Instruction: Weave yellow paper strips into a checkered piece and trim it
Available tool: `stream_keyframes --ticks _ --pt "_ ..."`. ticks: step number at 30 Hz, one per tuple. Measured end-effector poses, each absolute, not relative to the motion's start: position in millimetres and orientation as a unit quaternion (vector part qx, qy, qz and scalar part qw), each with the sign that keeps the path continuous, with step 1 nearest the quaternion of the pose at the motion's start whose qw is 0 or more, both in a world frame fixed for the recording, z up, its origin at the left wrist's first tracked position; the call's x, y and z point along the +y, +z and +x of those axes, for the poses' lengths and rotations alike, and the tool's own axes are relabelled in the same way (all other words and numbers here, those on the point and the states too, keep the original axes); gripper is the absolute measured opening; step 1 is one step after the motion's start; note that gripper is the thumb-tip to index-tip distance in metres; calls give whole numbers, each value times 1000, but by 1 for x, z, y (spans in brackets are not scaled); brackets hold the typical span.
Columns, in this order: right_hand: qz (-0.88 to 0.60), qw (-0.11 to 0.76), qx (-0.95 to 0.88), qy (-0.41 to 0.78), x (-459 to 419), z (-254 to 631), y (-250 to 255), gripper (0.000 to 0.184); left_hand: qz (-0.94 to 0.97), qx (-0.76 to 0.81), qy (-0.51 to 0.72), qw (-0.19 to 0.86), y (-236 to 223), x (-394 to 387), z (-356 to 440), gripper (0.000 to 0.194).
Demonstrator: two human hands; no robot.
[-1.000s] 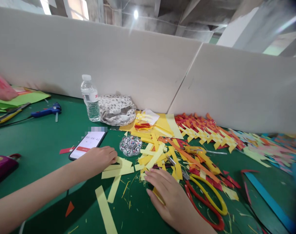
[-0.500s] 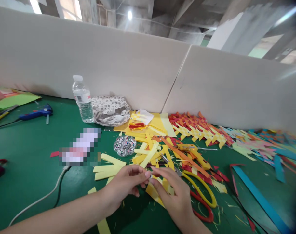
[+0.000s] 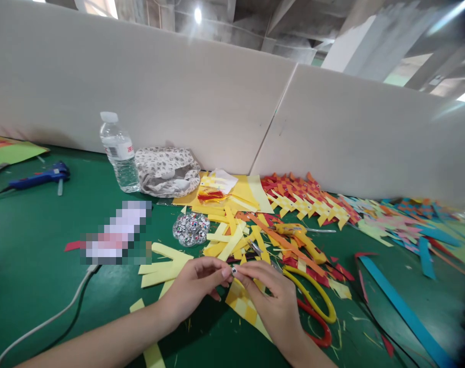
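White googly eye [image 3: 234,271] is pinched in the right hand's [image 3: 276,294] grip, near some yellow checkered paper [image 3: 241,302] on the green tabletop [image 3: 202,340]. Left hand's [image 3: 198,286] fingertips are bunched beside it, can't tell if that grip's got it too.

Bare hands [image 3: 197,287], bare slender forearms [image 3: 113,329]
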State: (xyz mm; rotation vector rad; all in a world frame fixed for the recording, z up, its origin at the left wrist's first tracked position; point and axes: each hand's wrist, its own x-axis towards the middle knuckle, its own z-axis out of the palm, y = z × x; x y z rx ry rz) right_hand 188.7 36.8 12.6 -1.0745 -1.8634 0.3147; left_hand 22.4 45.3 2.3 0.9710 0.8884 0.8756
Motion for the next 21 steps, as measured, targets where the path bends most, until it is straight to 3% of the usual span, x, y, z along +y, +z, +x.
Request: stream_keyframes --ticks 21 --pt "-428 472 -759 130 36 189 11 11 430 375 389 724 -1 47 21 25"
